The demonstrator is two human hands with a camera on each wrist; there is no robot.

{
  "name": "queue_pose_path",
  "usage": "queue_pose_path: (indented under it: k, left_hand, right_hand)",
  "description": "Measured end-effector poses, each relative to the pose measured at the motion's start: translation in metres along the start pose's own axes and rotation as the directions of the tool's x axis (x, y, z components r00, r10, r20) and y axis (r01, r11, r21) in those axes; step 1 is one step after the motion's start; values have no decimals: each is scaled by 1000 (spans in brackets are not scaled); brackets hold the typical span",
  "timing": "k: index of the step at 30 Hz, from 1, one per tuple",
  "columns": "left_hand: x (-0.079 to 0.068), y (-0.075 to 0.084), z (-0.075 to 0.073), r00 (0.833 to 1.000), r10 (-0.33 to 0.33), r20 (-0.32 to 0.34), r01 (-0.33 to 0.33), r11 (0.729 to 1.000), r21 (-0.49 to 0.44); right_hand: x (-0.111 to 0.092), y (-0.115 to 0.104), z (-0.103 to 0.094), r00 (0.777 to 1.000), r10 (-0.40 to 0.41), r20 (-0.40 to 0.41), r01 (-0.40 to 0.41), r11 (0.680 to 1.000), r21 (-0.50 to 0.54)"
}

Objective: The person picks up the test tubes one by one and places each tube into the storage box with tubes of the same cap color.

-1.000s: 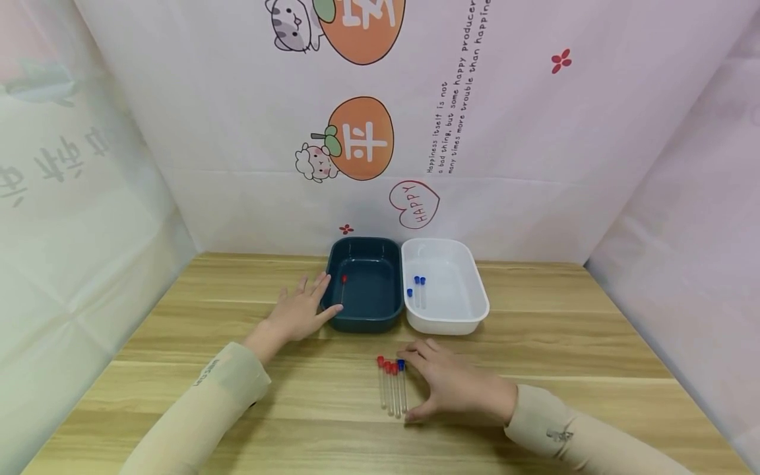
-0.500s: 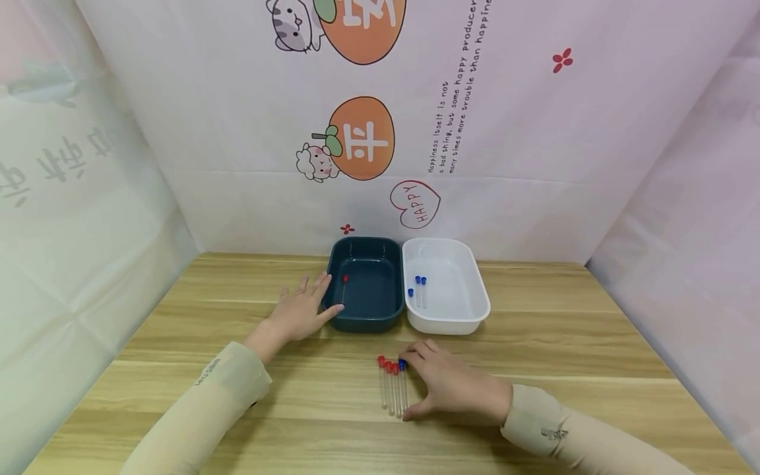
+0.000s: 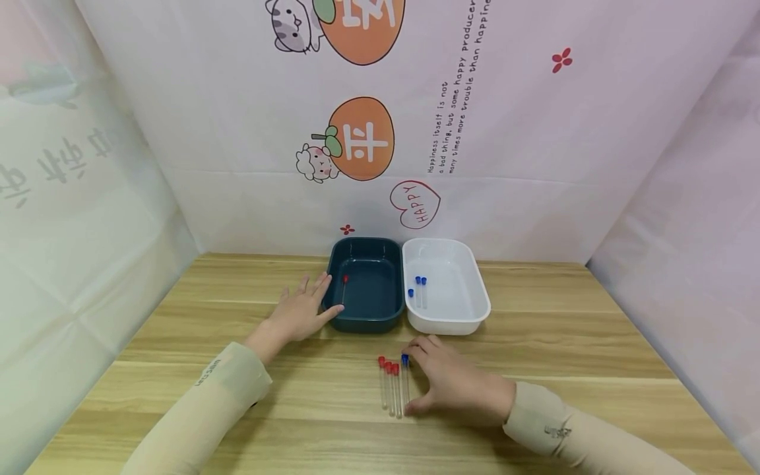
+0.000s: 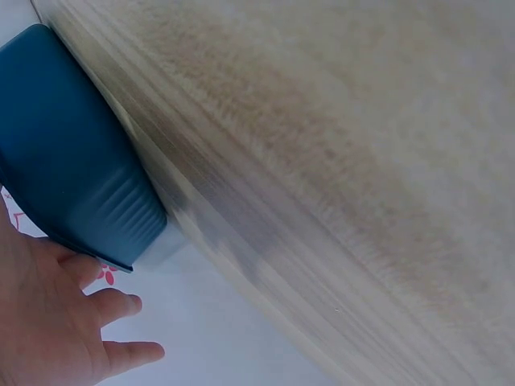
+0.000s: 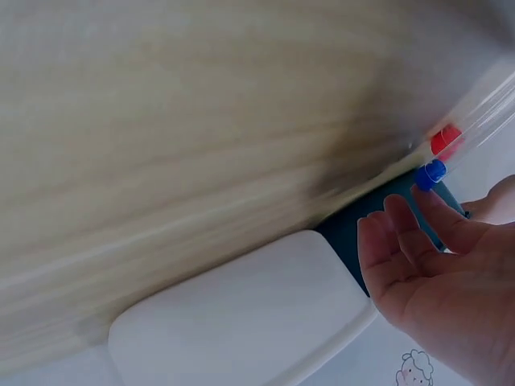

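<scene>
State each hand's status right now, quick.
Left hand: open, resting on the dark tray.
Right hand: closed, holding a blue-capped tube between thumb and finger.

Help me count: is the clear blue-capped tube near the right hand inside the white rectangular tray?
Outside: head view shows the tube at the right fingers, in front of the tray.

The blue-cap tube (image 3: pixel 406 382) has come away from the nearest red-cap tube (image 3: pixel 396 370): half a sec ago their caps were right together, now I see a narrow gap btwn 'em. Its cap end's a bit further fwd, twd the white tray (image 3: pixel 446 327). R hand's grip (image 3: pixel 454 379) shifted slightly w/ it.
</scene>
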State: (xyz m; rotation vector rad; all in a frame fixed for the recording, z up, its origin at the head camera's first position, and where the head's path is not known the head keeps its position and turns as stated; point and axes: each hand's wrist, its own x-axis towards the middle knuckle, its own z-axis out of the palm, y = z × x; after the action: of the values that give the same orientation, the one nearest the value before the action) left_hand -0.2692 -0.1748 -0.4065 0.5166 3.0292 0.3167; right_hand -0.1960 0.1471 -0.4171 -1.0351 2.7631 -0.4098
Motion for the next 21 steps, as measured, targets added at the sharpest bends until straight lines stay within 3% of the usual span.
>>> queue_pose_path:
  k: [8,13,21]
  left_hand:
    - [0,0,0,1000,4,-1,-4,1000,-4]
    - [0,0,-1,1000,1,3,-1,1000,-6]
    - [1,0,-2,1000,5,0,-5,1000,-7]
  right_hand:
    - [0,-1,-11,1000,-23,-11,22,999,-47]
    - [-2,-5,-20,996,-67,-59,63,995,-77]
    - [-4,-8,-34,990,-104,-91,98,993,-72]
